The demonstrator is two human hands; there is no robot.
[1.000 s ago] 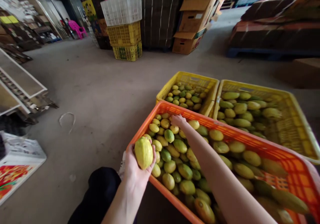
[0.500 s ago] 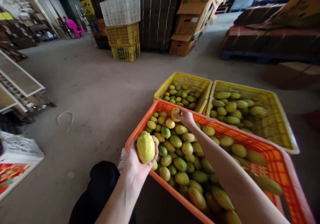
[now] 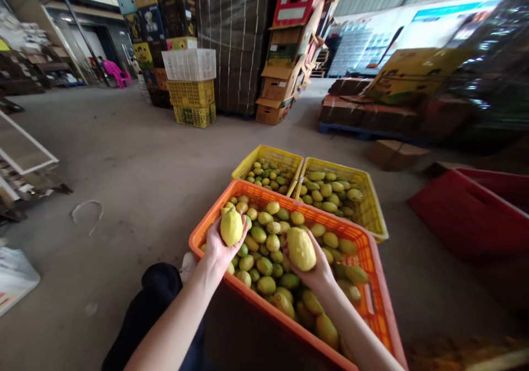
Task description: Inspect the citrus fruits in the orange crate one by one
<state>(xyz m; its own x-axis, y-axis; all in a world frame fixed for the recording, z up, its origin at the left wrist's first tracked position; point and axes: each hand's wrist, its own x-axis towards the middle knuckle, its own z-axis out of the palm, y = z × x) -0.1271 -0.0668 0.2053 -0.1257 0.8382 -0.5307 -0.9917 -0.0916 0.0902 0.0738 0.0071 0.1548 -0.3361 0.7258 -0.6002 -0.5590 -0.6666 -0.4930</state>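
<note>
The left hand point(image 3: 218, 245) and right hand point(image 3: 317, 272) are left bare, as are both slender forearms point(image 3: 182, 310); the bent knee point(image 3: 162, 278) is covered by loose, dark, plain trousers point(image 3: 142, 318); a whitish shoe point(image 3: 188, 266) is partly hidden beside it.

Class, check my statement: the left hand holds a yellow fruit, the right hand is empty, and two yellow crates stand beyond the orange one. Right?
The right hand isn't empty: the head view shows it holding a yellow fruit. The rest stands.
</note>
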